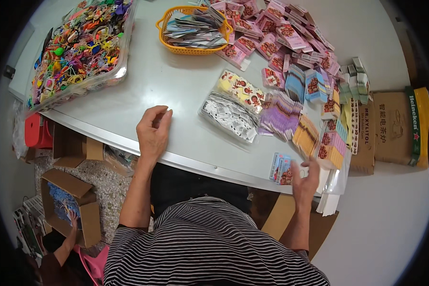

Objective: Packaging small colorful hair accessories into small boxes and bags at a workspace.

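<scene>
My left hand (153, 131) is over the table near its front edge, fingers loosely bent, with a gap beside the thumb and nothing visible in it. My right hand (306, 183) is at the table's right front, thumb and fingers apart. Just left of it lie small blue picture packets (282, 170); whether the thumb touches them I cannot tell. Beyond it stand rows of orange cards (305, 136) and purple cards (281, 114). A clear tray holds many black-and-white printed slips (229, 117), with yellow character sticker sheets (241, 89) at its far side.
Pink boxes (271, 35) are heaped at the far right. A yellow basket (193, 49) holds flat packets; a clear bin (121, 71) holds colourful trinkets. Cardboard cartons (391, 128) stand at the right. Lower left, another person's hand (73, 219) reaches into a carton (91, 221).
</scene>
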The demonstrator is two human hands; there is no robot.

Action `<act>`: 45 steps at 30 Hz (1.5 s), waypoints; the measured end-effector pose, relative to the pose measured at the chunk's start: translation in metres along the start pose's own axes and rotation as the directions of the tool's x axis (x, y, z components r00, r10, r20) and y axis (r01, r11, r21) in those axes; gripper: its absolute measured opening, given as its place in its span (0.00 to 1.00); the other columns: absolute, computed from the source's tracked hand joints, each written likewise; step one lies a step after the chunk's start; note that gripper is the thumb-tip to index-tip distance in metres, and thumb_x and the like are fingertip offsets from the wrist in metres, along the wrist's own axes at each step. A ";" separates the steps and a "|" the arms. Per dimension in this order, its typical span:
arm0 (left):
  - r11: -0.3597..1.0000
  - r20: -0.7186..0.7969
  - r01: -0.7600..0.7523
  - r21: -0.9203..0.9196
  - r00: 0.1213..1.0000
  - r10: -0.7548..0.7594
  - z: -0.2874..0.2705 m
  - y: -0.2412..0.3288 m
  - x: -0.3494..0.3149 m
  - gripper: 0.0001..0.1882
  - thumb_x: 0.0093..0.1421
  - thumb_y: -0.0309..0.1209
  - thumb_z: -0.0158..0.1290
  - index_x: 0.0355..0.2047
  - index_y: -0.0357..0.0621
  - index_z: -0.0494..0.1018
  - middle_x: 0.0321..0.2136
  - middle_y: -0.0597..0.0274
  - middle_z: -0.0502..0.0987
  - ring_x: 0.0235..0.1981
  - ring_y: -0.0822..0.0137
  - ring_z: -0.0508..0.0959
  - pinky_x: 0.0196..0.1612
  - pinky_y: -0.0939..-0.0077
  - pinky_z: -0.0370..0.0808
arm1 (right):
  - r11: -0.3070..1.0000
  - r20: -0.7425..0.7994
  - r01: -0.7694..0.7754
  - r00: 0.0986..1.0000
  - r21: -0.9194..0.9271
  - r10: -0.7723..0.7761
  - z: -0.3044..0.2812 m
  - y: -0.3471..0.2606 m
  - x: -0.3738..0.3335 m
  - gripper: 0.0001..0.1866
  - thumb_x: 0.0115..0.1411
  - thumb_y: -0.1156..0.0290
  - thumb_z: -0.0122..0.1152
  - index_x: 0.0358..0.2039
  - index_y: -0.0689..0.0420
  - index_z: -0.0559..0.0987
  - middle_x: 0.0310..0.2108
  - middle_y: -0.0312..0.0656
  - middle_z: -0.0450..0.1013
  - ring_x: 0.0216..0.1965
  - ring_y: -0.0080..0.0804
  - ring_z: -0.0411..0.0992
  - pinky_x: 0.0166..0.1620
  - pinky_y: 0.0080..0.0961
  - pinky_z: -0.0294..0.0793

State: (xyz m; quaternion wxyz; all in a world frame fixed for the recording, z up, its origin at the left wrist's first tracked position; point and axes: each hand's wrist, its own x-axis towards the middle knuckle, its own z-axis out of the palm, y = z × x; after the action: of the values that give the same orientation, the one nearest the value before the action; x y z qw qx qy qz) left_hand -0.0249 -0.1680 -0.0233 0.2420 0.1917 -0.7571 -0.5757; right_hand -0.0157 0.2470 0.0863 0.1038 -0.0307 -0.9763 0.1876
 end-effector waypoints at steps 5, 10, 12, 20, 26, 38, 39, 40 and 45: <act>0.999 0.022 -0.004 -0.054 1.000 0.005 -0.003 -0.001 -0.003 0.07 0.63 0.26 0.60 0.39 0.34 0.79 0.33 0.61 0.80 0.33 0.73 0.78 0.38 0.79 0.75 | 0.936 -0.133 0.349 0.931 0.052 -0.340 0.008 -0.032 0.072 0.10 0.59 0.73 0.68 0.37 0.64 0.77 0.43 0.47 0.76 0.44 0.38 0.75 0.47 0.31 0.73; 0.992 0.067 0.083 -0.098 0.995 -0.077 -0.003 0.001 -0.004 0.09 0.66 0.29 0.58 0.40 0.34 0.79 0.31 0.67 0.79 0.32 0.77 0.75 0.38 0.82 0.74 | 0.953 -0.127 0.283 0.955 0.106 -0.269 0.025 -0.016 0.138 0.14 0.61 0.66 0.67 0.40 0.63 0.80 0.37 0.45 0.78 0.39 0.35 0.76 0.42 0.28 0.74; 0.991 0.073 0.088 -0.097 0.994 -0.081 -0.003 0.001 -0.004 0.09 0.66 0.29 0.58 0.40 0.34 0.79 0.30 0.67 0.79 0.31 0.77 0.75 0.37 0.83 0.73 | 0.955 -0.112 0.242 0.968 0.171 -0.225 0.032 -0.005 0.163 0.15 0.62 0.64 0.65 0.41 0.64 0.80 0.36 0.48 0.78 0.36 0.36 0.77 0.41 0.30 0.75; 0.991 0.067 0.110 -0.078 0.992 -0.105 -0.002 0.001 -0.003 0.08 0.65 0.29 0.59 0.39 0.35 0.79 0.30 0.65 0.80 0.32 0.77 0.76 0.38 0.81 0.74 | 0.943 0.084 0.017 0.995 0.333 -0.047 0.074 0.064 0.247 0.26 0.66 0.51 0.59 0.47 0.65 0.79 0.38 0.42 0.78 0.41 0.32 0.75 0.44 0.27 0.72; 0.993 0.044 0.092 -0.069 0.995 -0.089 0.000 0.000 -0.004 0.08 0.67 0.30 0.58 0.39 0.36 0.79 0.29 0.69 0.78 0.30 0.79 0.73 0.34 0.84 0.71 | 0.957 0.159 -0.040 0.987 0.287 -0.006 0.090 0.050 0.262 0.30 0.66 0.50 0.58 0.53 0.67 0.76 0.44 0.52 0.78 0.48 0.40 0.76 0.54 0.30 0.70; 0.982 0.027 0.090 -0.167 0.996 -0.087 -0.004 -0.004 -0.005 0.10 0.66 0.28 0.58 0.44 0.35 0.78 0.34 0.65 0.79 0.33 0.76 0.76 0.39 0.81 0.74 | 0.918 -0.299 0.163 0.913 -0.361 -0.279 0.054 0.034 0.247 0.12 0.63 0.65 0.56 0.34 0.61 0.79 0.29 0.54 0.78 0.30 0.56 0.77 0.37 0.45 0.76; 0.963 -0.001 0.093 -0.253 0.995 -0.096 -0.006 -0.006 -0.008 0.13 0.66 0.27 0.58 0.48 0.34 0.76 0.39 0.61 0.80 0.36 0.74 0.78 0.42 0.79 0.75 | 0.918 -0.299 0.165 0.912 -0.360 -0.281 0.046 0.015 0.234 0.12 0.63 0.65 0.56 0.34 0.61 0.79 0.29 0.54 0.78 0.30 0.56 0.77 0.37 0.45 0.76; 0.963 -0.003 0.091 -0.254 0.996 -0.095 -0.007 -0.002 -0.012 0.13 0.66 0.27 0.58 0.48 0.34 0.76 0.39 0.61 0.80 0.36 0.74 0.78 0.42 0.79 0.75 | 0.930 -0.383 0.294 0.851 -0.220 -0.359 0.038 -0.012 0.214 0.09 0.61 0.68 0.59 0.33 0.60 0.79 0.28 0.51 0.78 0.27 0.50 0.77 0.34 0.41 0.76; 0.846 0.133 0.056 -0.531 0.991 0.018 0.015 0.088 -0.042 0.60 0.50 0.42 0.72 0.72 0.36 0.45 0.66 0.43 0.62 0.64 0.50 0.67 0.64 0.56 0.66 | 0.621 -0.382 0.744 0.664 0.246 -0.644 0.052 -0.114 0.069 0.12 0.50 0.79 0.65 0.37 0.57 0.81 0.26 0.40 0.78 0.22 0.34 0.76 0.26 0.27 0.76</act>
State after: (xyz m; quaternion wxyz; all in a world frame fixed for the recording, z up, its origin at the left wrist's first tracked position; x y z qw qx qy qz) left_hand -0.0005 -0.1094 0.0517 0.2292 0.0859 -0.5800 -0.7770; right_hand -0.0968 0.1297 0.0952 0.2977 0.3486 -0.8320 0.3124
